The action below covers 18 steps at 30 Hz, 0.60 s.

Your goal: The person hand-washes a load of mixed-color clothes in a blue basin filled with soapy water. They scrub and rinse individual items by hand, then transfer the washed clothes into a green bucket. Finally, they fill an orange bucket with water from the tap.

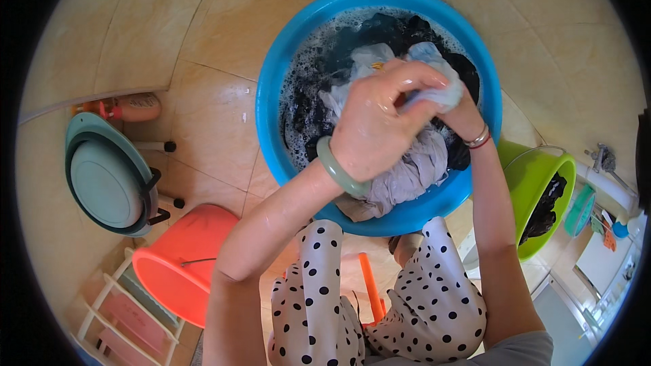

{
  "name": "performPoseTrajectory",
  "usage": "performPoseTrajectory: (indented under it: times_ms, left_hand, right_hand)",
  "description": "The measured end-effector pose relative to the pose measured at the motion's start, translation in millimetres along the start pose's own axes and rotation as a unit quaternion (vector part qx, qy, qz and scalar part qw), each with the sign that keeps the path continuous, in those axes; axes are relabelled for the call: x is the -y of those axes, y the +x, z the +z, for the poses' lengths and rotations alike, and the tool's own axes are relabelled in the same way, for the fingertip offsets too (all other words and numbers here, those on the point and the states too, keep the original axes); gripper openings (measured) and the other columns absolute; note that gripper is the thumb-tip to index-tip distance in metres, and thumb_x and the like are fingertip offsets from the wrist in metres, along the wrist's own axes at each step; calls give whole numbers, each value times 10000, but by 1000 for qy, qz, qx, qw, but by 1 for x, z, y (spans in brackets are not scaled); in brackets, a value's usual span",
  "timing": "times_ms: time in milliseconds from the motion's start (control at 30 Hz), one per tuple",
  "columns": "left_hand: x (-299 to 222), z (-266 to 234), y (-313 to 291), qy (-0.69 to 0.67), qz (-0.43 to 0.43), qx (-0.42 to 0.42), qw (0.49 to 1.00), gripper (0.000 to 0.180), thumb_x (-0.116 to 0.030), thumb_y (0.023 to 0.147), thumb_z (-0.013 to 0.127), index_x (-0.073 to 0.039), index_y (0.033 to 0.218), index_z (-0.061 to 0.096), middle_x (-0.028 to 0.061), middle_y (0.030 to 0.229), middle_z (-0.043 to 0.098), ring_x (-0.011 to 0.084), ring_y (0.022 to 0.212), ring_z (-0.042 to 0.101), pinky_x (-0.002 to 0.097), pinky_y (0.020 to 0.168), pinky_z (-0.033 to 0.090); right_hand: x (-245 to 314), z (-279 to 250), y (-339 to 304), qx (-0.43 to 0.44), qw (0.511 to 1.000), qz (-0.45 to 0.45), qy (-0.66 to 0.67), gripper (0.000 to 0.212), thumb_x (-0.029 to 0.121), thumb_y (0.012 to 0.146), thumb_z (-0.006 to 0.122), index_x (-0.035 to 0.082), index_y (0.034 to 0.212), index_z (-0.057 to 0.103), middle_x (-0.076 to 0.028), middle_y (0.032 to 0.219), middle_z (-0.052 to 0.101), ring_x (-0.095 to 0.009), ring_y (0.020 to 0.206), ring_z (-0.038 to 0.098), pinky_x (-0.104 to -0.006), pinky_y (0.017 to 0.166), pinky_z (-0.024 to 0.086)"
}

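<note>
Over a large blue basin of sudsy dark water, both my hands grip one wet, pale cloth. My left hand, with a green bangle at its wrist, is curled with thumb and forefinger pinching the cloth. Behind it, my right hand wraps round the same cloth; most of its fingers are hidden. Below my hands a wrung-looking heap of light grey cloth lies against the near side of the basin. Dark clothes soak in the foam, and a whitish piece lies among them.
An orange-red bucket stands at the left, near a white rack. Folded grey-green basins lean further left beside a pinkish bottle. On the right, a lime-green bucket holds dark cloth, near a wall tap.
</note>
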<state>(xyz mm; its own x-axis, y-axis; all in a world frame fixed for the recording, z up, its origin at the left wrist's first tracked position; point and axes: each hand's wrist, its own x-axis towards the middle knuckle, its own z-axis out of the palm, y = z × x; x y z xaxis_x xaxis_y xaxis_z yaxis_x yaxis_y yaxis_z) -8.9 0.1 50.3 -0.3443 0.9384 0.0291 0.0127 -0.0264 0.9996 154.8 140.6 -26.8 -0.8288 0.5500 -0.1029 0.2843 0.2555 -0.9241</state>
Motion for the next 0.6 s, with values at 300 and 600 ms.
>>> performPoseTrajectory:
  times_ms: [300,600]
  left_hand:
    - [54,-45,18,-110,-40,-143,983,272,8,884,653,-4,1152,605,73,1011,672,132,952,626,261,846,504]
    - [126,-12,-39,223,-171,23,959,882,-283,767,796,-102,1480,310,206,1396,481,352,1223,529,411,984,460]
  right_hand:
    - [22,6,14,-154,969,9,192,366,-24,815,644,26,1166,555,-71,1087,646,-135,979,612,-287,879,485]
    - [51,-2,-1,-256,845,64,465,445,103,872,536,-46,1291,529,-128,1242,604,-226,1150,578,-352,1016,437]
